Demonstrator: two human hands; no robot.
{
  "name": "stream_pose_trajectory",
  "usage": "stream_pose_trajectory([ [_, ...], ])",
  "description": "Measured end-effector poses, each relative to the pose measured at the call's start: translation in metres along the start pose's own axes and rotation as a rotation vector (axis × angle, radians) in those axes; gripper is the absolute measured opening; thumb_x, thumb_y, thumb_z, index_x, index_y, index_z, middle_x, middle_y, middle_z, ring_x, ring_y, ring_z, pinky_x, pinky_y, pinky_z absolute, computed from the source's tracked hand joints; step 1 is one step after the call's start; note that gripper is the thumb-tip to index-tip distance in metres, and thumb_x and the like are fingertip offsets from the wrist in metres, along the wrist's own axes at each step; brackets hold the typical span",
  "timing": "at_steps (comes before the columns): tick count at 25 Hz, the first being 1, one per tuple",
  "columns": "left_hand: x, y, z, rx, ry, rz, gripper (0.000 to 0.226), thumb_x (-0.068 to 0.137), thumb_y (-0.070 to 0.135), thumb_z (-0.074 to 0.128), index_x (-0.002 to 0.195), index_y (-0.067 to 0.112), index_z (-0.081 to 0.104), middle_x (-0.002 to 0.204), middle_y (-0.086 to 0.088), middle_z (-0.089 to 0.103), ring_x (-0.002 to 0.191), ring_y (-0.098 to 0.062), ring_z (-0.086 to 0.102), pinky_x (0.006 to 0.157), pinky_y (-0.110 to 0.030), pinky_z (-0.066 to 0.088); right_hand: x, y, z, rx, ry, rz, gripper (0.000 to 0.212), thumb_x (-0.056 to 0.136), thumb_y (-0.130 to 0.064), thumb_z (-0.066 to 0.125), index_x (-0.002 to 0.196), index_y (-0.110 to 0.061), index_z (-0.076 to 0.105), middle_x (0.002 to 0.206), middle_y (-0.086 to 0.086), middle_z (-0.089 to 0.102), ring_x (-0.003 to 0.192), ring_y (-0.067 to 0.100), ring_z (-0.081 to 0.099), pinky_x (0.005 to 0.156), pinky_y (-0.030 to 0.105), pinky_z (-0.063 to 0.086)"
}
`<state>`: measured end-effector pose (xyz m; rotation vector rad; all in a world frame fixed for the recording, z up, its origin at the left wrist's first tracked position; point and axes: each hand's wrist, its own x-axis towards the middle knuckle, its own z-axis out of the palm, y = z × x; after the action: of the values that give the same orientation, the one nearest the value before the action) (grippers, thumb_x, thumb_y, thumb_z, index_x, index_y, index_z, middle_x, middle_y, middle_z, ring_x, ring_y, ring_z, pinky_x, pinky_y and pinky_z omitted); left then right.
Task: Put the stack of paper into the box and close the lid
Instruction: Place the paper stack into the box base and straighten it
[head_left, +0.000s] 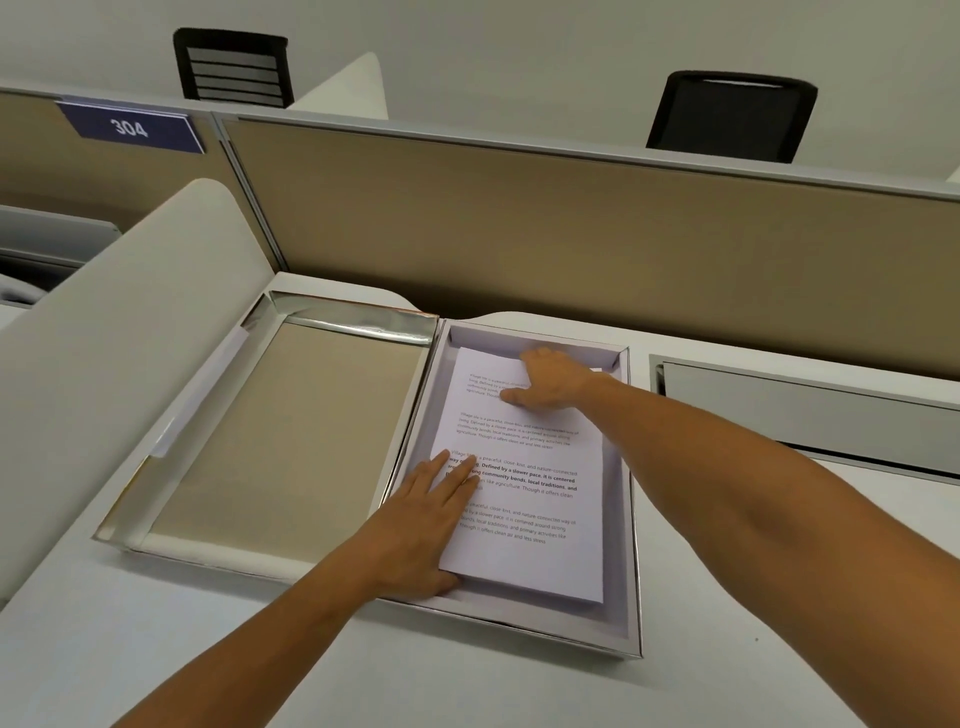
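Note:
A stack of printed white paper (530, 499) lies flat inside the shallow white box (626, 519) on the desk. The box's hinged lid (291, 436) lies open to the left, mirror-lined inside with silver edges. My left hand (421, 525) rests flat on the stack's near left edge, fingers spread over the text. My right hand (550, 382) presses on the far end of the stack, fingers curled over its top edge near the box's back wall. Neither hand lifts the paper.
A tan partition wall (571, 234) runs behind the desk, with a curved white divider (119, 322) on the left. A grey cable slot (810, 405) sits right of the box. Two black chairs (727, 114) stand beyond the partition.

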<state>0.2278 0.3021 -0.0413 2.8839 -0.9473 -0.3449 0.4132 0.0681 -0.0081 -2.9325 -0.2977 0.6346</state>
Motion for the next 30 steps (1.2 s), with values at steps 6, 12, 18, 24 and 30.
stream_pose_trajectory([
  [6, 0.002, 0.0, 0.0, -0.001, -0.023, -0.016, 0.114, 0.072, 0.068, 0.056, 0.153, 0.019, -0.006, 0.163, 0.001, -0.014, 0.149, -0.024, -0.015, 0.12, -0.041, -0.005, 0.007, 0.001, 0.003, 0.013, -0.005, -0.014, 0.093, 0.083, -0.069, 0.054, 0.151, -0.01, 0.031, 0.152, 0.011, 0.039, 0.138, 0.031, 0.04, 0.112, 0.046, 0.038],
  [12, 0.003, 0.001, -0.001, -0.011, -0.04, -0.023, 0.114, 0.071, 0.068, 0.06, 0.153, 0.018, -0.002, 0.164, 0.001, -0.009, 0.15, -0.025, -0.009, 0.123, -0.044, 0.004, 0.011, 0.001, 0.01, 0.01, 0.036, 0.005, 0.093, 0.081, -0.07, 0.056, 0.15, -0.012, 0.034, 0.15, 0.008, 0.041, 0.137, 0.03, 0.04, 0.109, 0.047, 0.04],
  [18, 0.0, 0.002, -0.004, 0.0, -0.067, -0.003, 0.119, 0.069, 0.086, 0.043, 0.152, 0.022, -0.014, 0.162, 0.002, -0.022, 0.147, -0.024, -0.023, 0.122, -0.047, -0.005, -0.003, 0.006, -0.001, 0.055, 0.019, -0.035, 0.089, 0.087, -0.064, 0.055, 0.155, -0.015, 0.026, 0.159, 0.01, 0.032, 0.144, 0.032, 0.033, 0.116, 0.048, 0.032],
  [24, 0.016, 0.004, -0.035, -0.603, 0.113, -0.25, 0.106, 0.074, 0.087, 0.031, 0.153, 0.028, -0.008, 0.163, 0.009, -0.013, 0.148, -0.01, -0.008, 0.116, -0.038, 0.006, -0.064, 0.002, 0.009, 0.609, 0.477, 0.14, 0.06, 0.096, -0.032, 0.059, 0.148, -0.012, 0.037, 0.152, 0.011, 0.041, 0.139, 0.03, 0.041, 0.11, 0.043, 0.039],
  [30, 0.044, 0.023, -0.053, -1.014, 0.218, -0.587, 0.082, 0.086, 0.072, 0.034, 0.149, 0.018, 0.028, 0.156, -0.004, 0.034, 0.129, -0.017, 0.045, 0.097, -0.03, 0.034, -0.138, -0.015, 0.047, 1.138, 0.425, 0.417, 0.051, 0.094, -0.021, 0.059, 0.14, -0.01, 0.04, 0.138, 0.01, 0.057, 0.112, 0.024, 0.06, 0.096, 0.04, 0.053],
])
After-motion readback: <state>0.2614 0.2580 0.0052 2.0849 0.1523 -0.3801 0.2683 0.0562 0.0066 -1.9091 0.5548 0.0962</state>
